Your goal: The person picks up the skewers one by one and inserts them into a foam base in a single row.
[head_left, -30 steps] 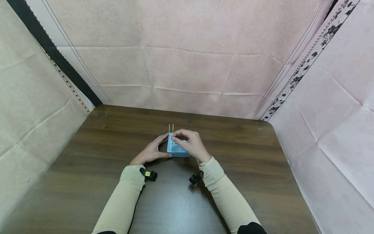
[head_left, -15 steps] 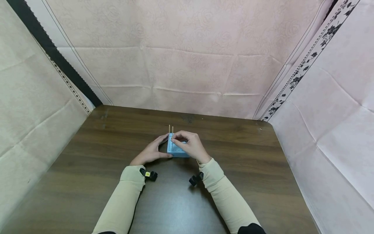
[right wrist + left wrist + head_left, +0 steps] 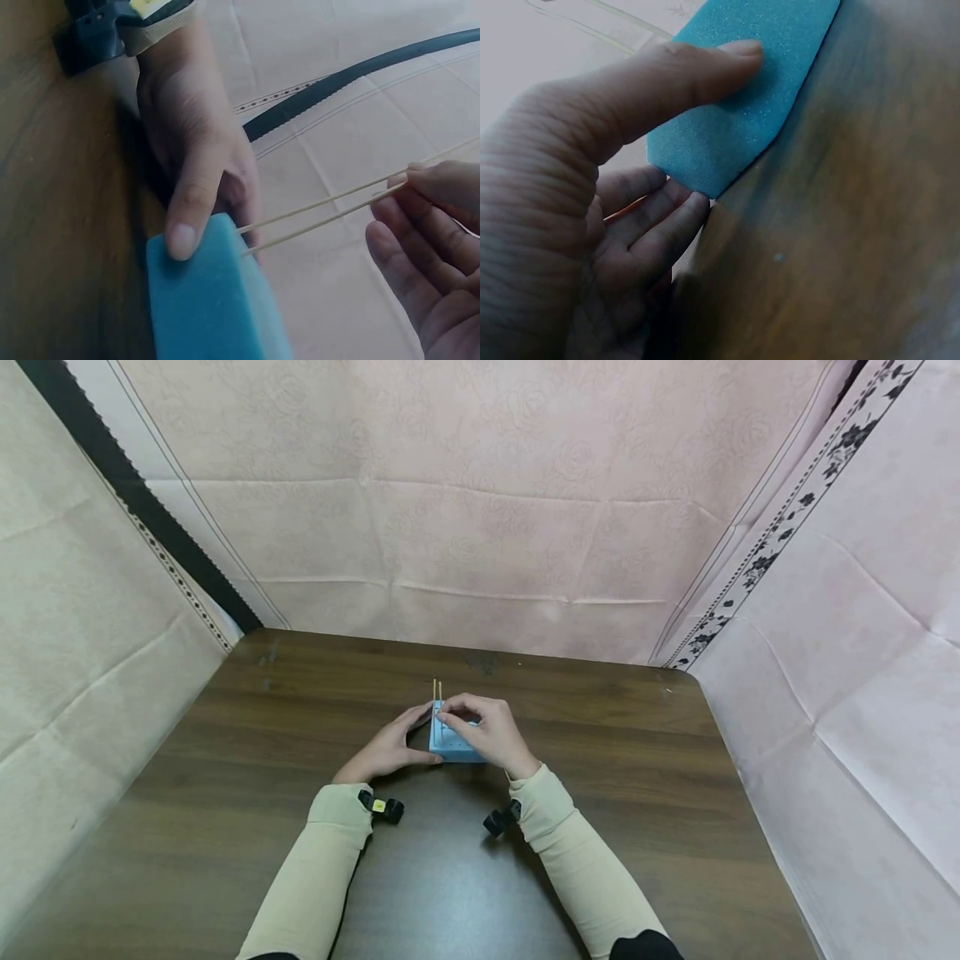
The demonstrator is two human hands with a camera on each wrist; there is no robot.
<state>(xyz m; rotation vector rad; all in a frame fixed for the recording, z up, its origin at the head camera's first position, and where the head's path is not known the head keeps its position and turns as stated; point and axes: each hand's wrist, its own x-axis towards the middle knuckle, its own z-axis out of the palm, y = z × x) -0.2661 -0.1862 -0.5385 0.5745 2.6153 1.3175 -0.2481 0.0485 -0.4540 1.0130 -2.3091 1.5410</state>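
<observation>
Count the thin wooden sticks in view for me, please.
2. One stick rises from the blue block; the other stick, beside it, is pinched in the right hand. That hand may hide more.

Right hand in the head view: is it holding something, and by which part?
The right hand pinches a thin stick partway up, above the blue block.

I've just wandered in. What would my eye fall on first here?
Probably the bright blue block on the brown table, between two hands. Two thin sticks stand at its left side in the head view; the right hand pinches one, while the left hand grips the block.
</observation>
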